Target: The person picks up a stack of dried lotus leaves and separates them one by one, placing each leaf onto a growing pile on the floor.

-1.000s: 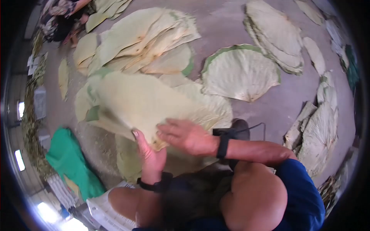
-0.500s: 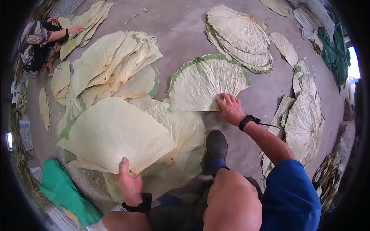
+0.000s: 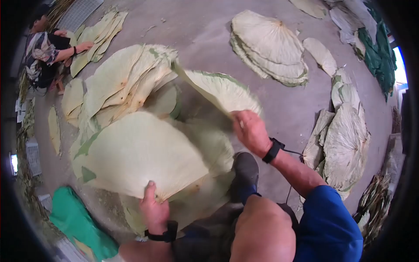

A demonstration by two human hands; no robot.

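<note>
Right hand (image 3: 252, 131): fingers closed in a pinch on the stem corner of a folded leaf (image 3: 220, 89), which stands tilted with one edge raised off the floor (image 3: 209, 30); its long straight edge runs from the fingertips up and to the left. Left hand (image 3: 153, 213): fingers wrapped shut on the pointed end of a stack (image 3: 139, 159) of like leaves, fanned up and left, low over the floor. The leaf lies just right of and beyond the stack, nearer the right hand.
</note>
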